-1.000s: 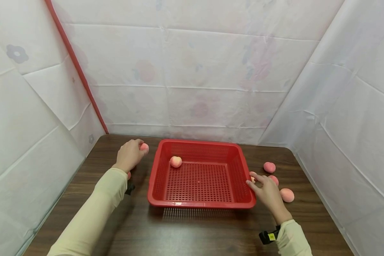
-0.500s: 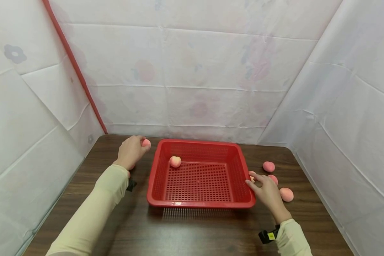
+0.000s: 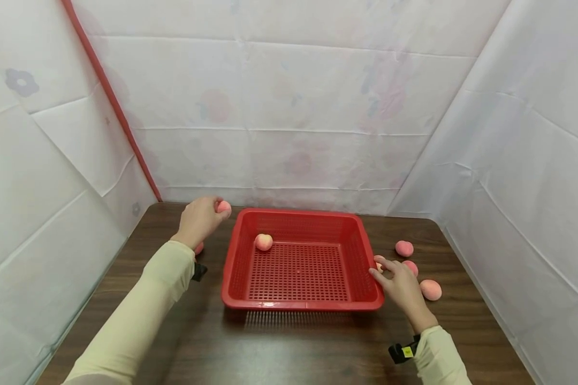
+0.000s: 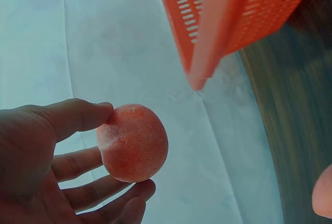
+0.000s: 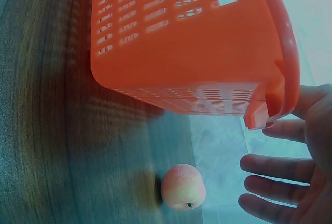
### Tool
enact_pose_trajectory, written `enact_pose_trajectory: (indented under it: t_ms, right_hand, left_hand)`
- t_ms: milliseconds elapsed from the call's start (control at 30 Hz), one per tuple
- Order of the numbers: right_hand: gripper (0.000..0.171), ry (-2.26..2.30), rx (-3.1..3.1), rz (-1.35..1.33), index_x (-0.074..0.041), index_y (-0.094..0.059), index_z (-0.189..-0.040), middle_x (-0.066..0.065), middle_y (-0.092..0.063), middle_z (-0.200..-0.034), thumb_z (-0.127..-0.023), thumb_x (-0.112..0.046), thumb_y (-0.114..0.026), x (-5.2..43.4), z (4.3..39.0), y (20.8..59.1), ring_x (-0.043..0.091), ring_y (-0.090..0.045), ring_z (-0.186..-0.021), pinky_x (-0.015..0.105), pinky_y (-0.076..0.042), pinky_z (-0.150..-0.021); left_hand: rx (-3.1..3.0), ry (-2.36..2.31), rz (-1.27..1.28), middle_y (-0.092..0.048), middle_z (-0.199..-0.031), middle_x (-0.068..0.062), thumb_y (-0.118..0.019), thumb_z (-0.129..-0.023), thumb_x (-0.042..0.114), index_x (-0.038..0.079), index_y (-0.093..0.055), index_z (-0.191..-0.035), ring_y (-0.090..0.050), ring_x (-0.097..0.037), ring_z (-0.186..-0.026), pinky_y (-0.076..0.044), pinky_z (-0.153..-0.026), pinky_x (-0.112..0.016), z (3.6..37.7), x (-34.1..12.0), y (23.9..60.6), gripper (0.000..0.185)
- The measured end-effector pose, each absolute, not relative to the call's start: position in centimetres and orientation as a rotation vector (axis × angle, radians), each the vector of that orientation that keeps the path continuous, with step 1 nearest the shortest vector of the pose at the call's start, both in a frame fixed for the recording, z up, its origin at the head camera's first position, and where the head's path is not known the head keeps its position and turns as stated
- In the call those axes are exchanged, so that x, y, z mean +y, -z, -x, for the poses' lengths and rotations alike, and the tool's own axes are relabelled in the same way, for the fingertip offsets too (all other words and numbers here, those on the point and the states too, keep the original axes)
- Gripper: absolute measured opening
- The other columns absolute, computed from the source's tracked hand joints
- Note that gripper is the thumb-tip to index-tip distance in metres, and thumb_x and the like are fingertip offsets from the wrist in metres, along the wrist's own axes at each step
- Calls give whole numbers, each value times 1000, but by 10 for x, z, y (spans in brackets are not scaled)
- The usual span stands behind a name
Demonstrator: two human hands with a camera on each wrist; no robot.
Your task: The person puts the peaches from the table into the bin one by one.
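Observation:
My left hand (image 3: pixel 199 220) holds a pinkish peach (image 3: pixel 223 207) between thumb and fingers, raised left of the red basket's far corner. Seen from the left wrist, the peach (image 4: pixel 134 143) touches the thumb tip, with the fingers behind and under it. The red plastic basket (image 3: pixel 298 306) has slotted walls and one peach (image 3: pixel 264 242) inside, near its far left corner. At its right rim, my right hand (image 3: pixel 404 289) pinches the edge, thumb on top and index finger beneath; the right wrist view shows that hand (image 5: pixel 290 177) with its other fingers extended.
Several peaches lie right of the basket, among them a far one (image 3: pixel 404 248) and a near one (image 3: pixel 431 290); another peach (image 3: pixel 379 262) is partly hidden by my right fingers. One peach (image 3: pixel 199 248) shows beside my left wrist. White sheeting (image 3: pixel 289 117) encloses the dark wooden table (image 3: pixel 279 353).
My left hand has moved away from me and slightly right with the peach, uncovering more of the peach by its wrist. My right hand stays at the basket's rim.

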State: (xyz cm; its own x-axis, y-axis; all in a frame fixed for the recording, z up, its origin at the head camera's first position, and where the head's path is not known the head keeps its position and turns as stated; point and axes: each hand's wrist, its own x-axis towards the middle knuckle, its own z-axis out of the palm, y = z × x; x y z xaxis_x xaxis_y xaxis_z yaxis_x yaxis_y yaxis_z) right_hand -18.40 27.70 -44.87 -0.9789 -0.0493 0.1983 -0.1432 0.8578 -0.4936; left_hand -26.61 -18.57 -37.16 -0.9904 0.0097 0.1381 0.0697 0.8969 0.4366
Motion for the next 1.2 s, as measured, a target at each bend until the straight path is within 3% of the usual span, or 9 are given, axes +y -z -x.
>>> enact_pose_trajectory:
  t_ms: [367,733,967,1200]
  right_hand:
    - [45,-813,-2869,-125,-5,-66,-125,16,-69,-103,-90,-34,-69,277,184,446,29,-64,-93,35,-51,-73]
    - [44,-802,-2860,-125,-7,-67,-124,13,-69,-101,-90,-35,-69,278,185,449,30,-64,-94,36,-50,-73]
    - [44,-795,-2858,-123,-8,-67,-125,15,-69,-102,-90,-33,-69,278,184,449,29,-65,-94,36,-51,-73]
    - [44,-808,-2864,-113,-7,-66,-126,16,-70,-104,-90,-33,-69,279,183,449,29,-65,-94,36,-52,-73]
  left_hand:
    - [-2841,634,153,-69,-96,-15,-62,-90,26,5,-68,-111,-64,-34,-93,-52,-75,-51,270,-168,366,30]
    - [-2829,588,199,-69,-105,-18,-64,-91,27,4,-68,-115,-65,-37,-98,-53,-78,-52,271,-150,362,33]
    - [-2823,573,243,-69,-107,-17,-68,-89,26,3,-67,-116,-65,-37,-97,-54,-78,-50,270,-139,359,36]
    - [-2785,571,342,-68,-98,-15,-73,-86,21,1,-67,-113,-62,-33,-90,-52,-74,-44,268,-127,360,34]
